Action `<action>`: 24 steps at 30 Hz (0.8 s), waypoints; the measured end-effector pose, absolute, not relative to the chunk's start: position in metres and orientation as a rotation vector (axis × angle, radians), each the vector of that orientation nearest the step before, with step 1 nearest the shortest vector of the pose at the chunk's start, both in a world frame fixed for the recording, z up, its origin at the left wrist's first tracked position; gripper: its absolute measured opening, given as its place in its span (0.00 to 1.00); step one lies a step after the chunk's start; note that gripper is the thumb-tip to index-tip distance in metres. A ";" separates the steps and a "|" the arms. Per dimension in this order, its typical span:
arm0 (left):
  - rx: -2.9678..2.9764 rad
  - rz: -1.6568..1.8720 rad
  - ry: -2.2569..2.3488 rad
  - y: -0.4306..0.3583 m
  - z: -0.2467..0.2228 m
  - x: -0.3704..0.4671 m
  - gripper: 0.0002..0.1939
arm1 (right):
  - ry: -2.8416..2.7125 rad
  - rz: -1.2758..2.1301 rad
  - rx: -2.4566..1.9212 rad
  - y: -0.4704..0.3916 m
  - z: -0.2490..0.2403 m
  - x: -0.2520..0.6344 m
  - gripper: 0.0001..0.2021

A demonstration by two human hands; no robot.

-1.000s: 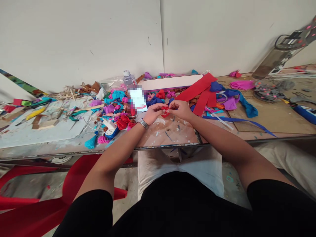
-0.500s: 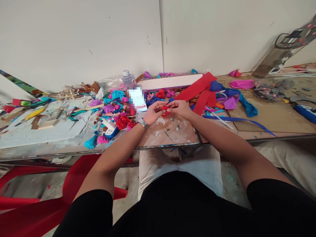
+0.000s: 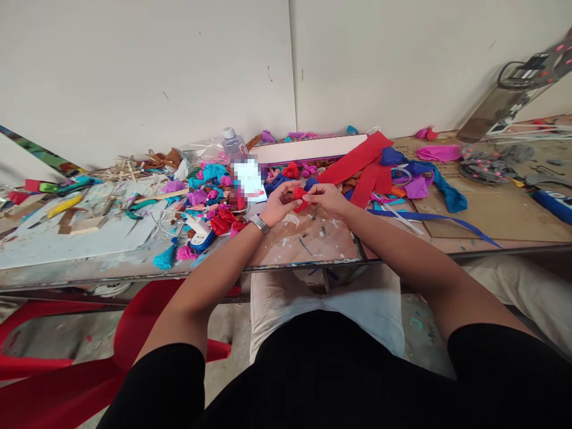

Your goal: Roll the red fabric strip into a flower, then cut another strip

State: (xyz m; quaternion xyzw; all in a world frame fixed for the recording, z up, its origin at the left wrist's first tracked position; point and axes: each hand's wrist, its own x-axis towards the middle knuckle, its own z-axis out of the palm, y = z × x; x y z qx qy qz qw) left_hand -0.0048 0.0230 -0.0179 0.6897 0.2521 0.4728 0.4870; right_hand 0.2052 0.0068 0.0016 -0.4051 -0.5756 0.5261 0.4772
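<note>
A small crumpled red piece [image 3: 299,193] is held between my two hands, above the table's front part. My left hand [image 3: 280,202], with a metal watch on its wrist, grips it from the left. From the right, the fingers of my right hand [image 3: 326,196] pinch its edge. Wide red strips [image 3: 357,161] lie just behind and to the right of my right hand. A phone with a lit screen [image 3: 250,179] is behind my left hand. Rolled and crumpled pieces in red, pink, blue and purple are heaped around the phone.
A clear bottle [image 3: 233,143] stands behind the phone. A blue and white power strip [image 3: 202,238] lies left of my left forearm. Cardboard [image 3: 491,214] and a blue ribbon [image 3: 442,217] lie to the right. A red chair [image 3: 147,316] is at lower left; another person's leg [image 3: 513,286] shows at right.
The red piece shows more between my fingers and looks more upright. My right fingers have shifted slightly on it. The rest looks the same.
</note>
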 end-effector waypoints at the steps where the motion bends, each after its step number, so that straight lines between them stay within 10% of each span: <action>1: 1.645 1.139 0.623 0.022 -0.018 -0.004 0.33 | -1.387 1.295 -0.969 0.007 0.002 0.204 0.28; 24: 1.470 1.168 0.767 0.020 -0.020 -0.002 0.26 | -1.692 0.912 -1.006 0.009 -0.004 0.204 0.22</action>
